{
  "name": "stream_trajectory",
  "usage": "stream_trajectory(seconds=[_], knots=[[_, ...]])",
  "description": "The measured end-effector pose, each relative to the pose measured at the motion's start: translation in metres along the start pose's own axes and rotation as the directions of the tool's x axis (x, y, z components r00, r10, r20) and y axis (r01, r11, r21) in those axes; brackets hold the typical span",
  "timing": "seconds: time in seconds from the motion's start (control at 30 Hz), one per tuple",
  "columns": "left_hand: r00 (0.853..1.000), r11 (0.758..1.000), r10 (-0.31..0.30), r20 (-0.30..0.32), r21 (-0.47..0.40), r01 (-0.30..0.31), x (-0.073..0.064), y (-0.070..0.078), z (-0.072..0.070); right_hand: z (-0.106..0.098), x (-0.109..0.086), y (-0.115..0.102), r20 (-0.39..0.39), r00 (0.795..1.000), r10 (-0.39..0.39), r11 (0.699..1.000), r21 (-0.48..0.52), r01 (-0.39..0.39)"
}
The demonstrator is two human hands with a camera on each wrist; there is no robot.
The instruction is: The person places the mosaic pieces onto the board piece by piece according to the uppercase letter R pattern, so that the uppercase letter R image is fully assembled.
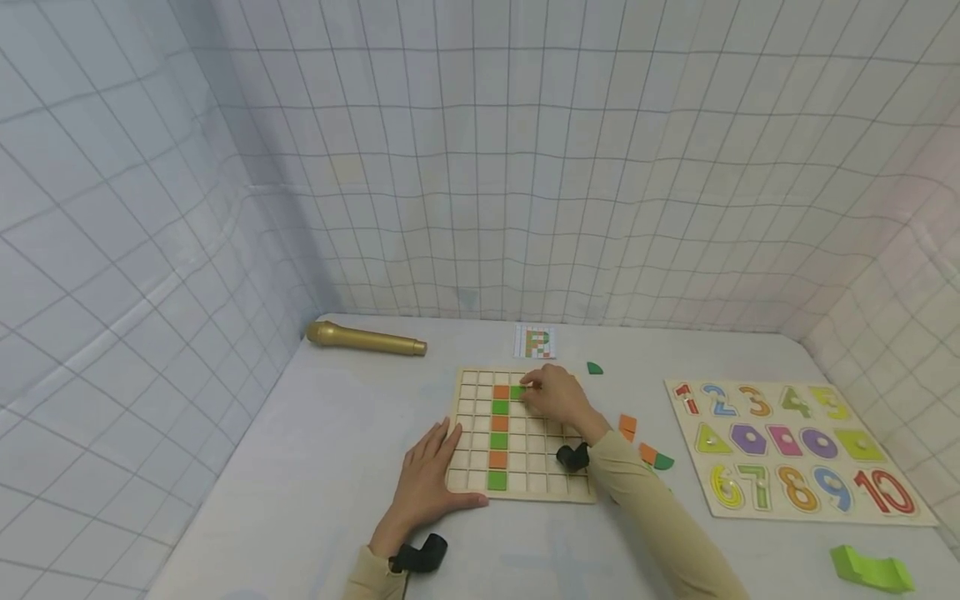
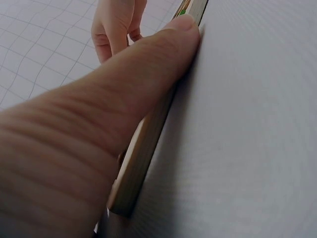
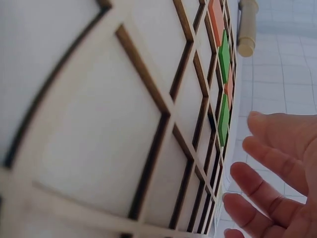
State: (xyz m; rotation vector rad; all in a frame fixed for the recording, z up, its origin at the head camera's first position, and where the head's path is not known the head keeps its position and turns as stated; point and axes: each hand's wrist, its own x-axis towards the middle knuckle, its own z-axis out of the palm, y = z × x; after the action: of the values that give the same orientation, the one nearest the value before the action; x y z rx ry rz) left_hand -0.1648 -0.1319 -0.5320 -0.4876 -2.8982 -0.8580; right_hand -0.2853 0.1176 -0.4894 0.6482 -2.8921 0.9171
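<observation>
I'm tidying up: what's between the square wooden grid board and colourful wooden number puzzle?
In the head view, flat orange pieces, flat green pieces and part of a beige sleeve.

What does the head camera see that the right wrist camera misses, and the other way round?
Only the head view shows the left hand, the pattern card, the number-and-shape puzzle and the light green notched block.

Only the right wrist view shows the palm side of the right hand and, up close, the dark ridge sides of the grid board.

Both show the grid board, its orange tiles and green tiles, the right hand and the gold microphone, just its end in the wrist view.
</observation>
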Motion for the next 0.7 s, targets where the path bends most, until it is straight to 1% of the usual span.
stream_trajectory(seconds=[0.13, 0.3, 0.47, 0.7], knots=[[1.0, 1.0, -0.005, -0.002, -0.001, 0.005, 0.0, -0.001, 0.0, -0.004, -0.004, 0.004, -0.044, 0.999, -0.025, 1.0, 0.016, 0.026], [1.0, 1.0, -0.007, -0.003, -0.006, 0.007, 0.001, -0.001, 0.002, -0.013, -0.014, 0.007, -0.11, 0.993, -0.048, 0.998, 0.022, 0.05], [1.0, 1.0, 0.008, -0.012, -0.007, -0.008, 0.001, -0.001, 0.002, -0.024, -0.026, 0.014, -0.203, 0.977, -0.068, 0.997, 0.034, 0.076], [1.0, 1.0, 0.017, -0.015, 0.006, -0.017, 0.001, -0.001, 0.001, -0.04, -0.044, 0.024, -0.308, 0.949, -0.068, 0.997, 0.014, 0.076]])
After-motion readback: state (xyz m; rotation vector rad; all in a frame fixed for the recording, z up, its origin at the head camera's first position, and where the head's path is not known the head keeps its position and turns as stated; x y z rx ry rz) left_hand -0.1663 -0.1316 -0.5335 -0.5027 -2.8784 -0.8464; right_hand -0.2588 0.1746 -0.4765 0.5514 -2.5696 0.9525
